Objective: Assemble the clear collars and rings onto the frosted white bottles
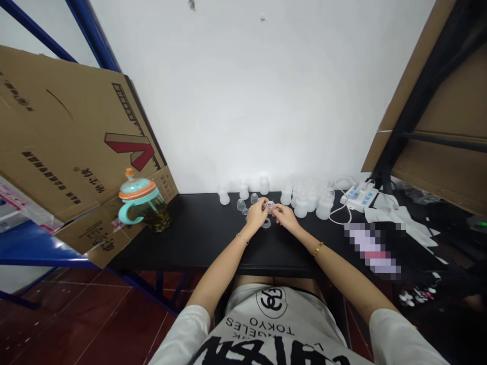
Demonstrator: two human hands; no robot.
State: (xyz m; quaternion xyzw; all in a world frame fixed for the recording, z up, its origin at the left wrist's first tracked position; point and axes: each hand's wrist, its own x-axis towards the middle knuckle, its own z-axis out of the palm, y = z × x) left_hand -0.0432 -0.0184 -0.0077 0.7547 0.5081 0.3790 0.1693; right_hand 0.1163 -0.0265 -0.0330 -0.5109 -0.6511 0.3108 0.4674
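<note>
A small clear round part (pixel 270 205) is held between my two hands above the black table (pixel 182 238). My left hand (pixel 257 214) pinches its left side, and my right hand (pixel 285 215) has its fingers closed on the right side. Just below them a clear ring (pixel 266 223) lies on the table. Small clear domed caps (pixel 241 205) stand beside my left hand, one more (pixel 254 198) a little behind it. Whitish translucent bottles (pixel 244 190) stand along the wall, with a larger cluster of them (pixel 301 204) to the right of my right hand.
A teal and orange lidded jug (pixel 146 203) stands at the left by a large cardboard box (pixel 68 152). At the right are a white power strip (pixel 358 196) with cables, white sheets (pixel 395 218) and a blurred purple item (pixel 371 251). A white wall (pixel 258 101) rises behind.
</note>
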